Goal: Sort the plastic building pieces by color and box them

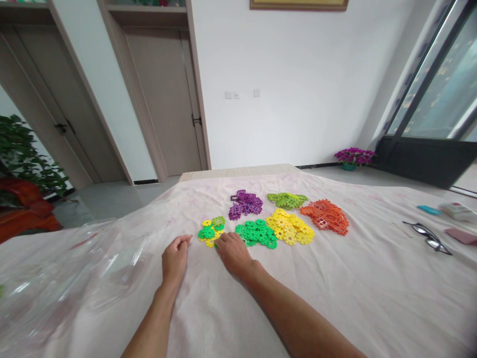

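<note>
My right hand [234,252] reaches over the right edge of a small mixed cluster of green and yellow plastic interlocking discs [207,232]. Its fingers are bent downward and together, with a bit of green disc showing under the fingertips. To the left of that cluster, my left hand [174,258] rests on the cloth with curled fingers, thumb and forefinger pinched. A tiny dark spot shows at its tip, too small to name. Just right of my right hand lies a pile of green discs [259,233], touching a pile of yellow discs [288,228].
Purple pieces [246,203], light green pieces [286,200] and orange-red pieces [328,216] lie in piles farther back. Clear plastic packaging [74,268] covers the left of the cloth-covered table [305,298]. Eyeglasses [428,236] and a blue item [428,210] lie right.
</note>
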{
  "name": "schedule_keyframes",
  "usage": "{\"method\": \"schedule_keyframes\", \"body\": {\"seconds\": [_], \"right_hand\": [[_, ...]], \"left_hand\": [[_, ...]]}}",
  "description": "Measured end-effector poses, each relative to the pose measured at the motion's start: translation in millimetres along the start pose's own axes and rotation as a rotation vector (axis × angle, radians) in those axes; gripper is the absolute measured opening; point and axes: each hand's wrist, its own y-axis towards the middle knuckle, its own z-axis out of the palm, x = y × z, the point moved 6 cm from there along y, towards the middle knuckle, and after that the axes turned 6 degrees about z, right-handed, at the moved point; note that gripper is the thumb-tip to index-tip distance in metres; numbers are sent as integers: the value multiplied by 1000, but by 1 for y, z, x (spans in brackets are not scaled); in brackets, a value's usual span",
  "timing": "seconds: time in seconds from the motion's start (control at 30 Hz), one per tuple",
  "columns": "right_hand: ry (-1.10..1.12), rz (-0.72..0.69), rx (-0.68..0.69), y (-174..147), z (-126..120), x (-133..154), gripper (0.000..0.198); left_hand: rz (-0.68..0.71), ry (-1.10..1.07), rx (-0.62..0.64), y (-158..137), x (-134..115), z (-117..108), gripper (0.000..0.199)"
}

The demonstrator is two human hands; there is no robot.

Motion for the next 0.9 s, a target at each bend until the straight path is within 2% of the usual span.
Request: {"method": "schedule_keyframes", "body": {"seconds": [0.23,0.37,0.63,0.8,0.9], "right_hand": [[58,24,-3,-2,0,-7,23],[149,122,-58,-2,-2,-23,33],[247,243,-286,-6,-17,-55,35],[243,375,-445,-14,-33,-75,32],[247,390,-508,-17,-38,-79,30]], "left_hand": [[3,-2,-6,0,1,0,29],[6,-7,-1,0,3,0,29],[5,6,6,-1,3,0,29],[4,-12,5,-1,3,1,29],[-1,-11,10,-1,2,1,29]]}}
